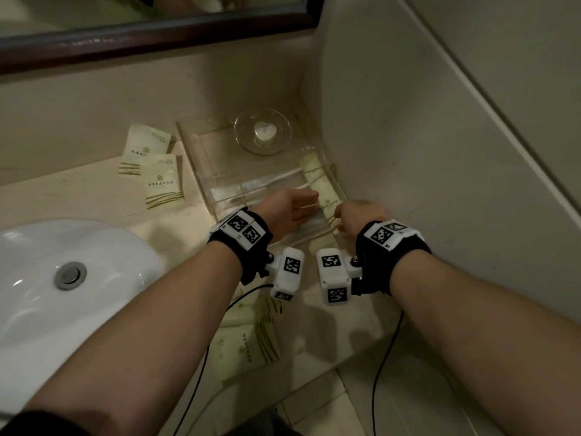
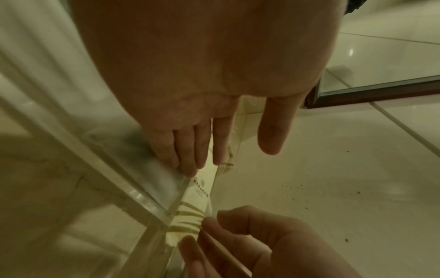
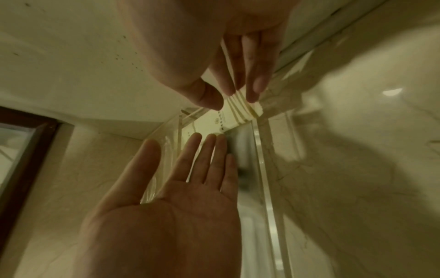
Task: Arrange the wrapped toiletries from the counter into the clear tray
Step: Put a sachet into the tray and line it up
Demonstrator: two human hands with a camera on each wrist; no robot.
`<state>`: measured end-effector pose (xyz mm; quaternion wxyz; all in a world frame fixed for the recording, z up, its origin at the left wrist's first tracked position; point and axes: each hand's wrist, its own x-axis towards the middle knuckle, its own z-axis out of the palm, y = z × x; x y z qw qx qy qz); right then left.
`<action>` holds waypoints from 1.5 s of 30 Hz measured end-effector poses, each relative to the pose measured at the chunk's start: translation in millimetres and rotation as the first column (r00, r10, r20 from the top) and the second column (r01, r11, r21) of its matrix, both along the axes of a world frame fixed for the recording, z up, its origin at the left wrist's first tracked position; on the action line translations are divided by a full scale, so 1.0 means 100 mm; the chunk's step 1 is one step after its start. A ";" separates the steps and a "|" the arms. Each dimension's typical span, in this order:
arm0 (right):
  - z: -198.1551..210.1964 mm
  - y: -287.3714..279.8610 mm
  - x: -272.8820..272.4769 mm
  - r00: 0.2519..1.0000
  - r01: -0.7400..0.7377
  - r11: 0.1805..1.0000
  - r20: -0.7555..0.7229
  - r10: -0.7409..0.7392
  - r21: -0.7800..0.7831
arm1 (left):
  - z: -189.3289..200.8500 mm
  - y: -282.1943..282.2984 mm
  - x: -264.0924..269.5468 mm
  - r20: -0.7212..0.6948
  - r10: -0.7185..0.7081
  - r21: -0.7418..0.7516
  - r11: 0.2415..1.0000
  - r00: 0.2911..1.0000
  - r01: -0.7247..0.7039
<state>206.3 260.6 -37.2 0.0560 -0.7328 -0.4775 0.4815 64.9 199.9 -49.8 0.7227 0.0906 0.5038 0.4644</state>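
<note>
The clear tray (image 1: pixel 191 152) sits on the counter in the corner by the wall. A long cream packet with green stripes (image 1: pixel 328 196) (image 2: pixel 197 190) (image 3: pixel 228 118) lies inside along its right wall. My left hand (image 1: pixel 301 199) (image 2: pixel 190 165) is flat in the tray, its straight fingertips touching the packet's left edge. My right hand (image 1: pixel 341 215) (image 3: pixel 235 97) is at the tray's near right corner and pinches the packet's striped end between thumb and fingers. Another packet (image 1: pixel 311 165) lies beyond it in the tray. Two packets (image 1: pixel 147 143) (image 1: pixel 162 180) lie on the counter to the tray's left.
A glass dish with a white soap (image 1: pixel 263 131) stands at the back of the tray. More packets (image 1: pixel 248 344) lie near the counter's front edge under my wrists. The white sink (image 1: pixel 63 278) is at the left, the wall (image 1: pixel 408 121) close on the right, and a dark mirror frame (image 1: pixel 157 29) behind.
</note>
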 end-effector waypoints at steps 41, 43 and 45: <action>-0.12 -0.12 0.17 0.989 -0.046 0.996 0.146 0.035 0.073 | -0.13 0.14 0.11 0.064 0.050 0.034 0.998 0.997 -0.052; -0.11 -0.15 0.17 0.990 -0.049 0.996 0.139 0.039 0.069 | -0.13 0.15 0.12 0.060 0.057 0.028 0.998 0.997 -0.059; -0.08 -0.15 0.18 0.991 -0.051 0.996 0.129 0.042 0.067 | -0.12 0.16 0.12 0.058 0.062 0.023 0.998 0.996 -0.063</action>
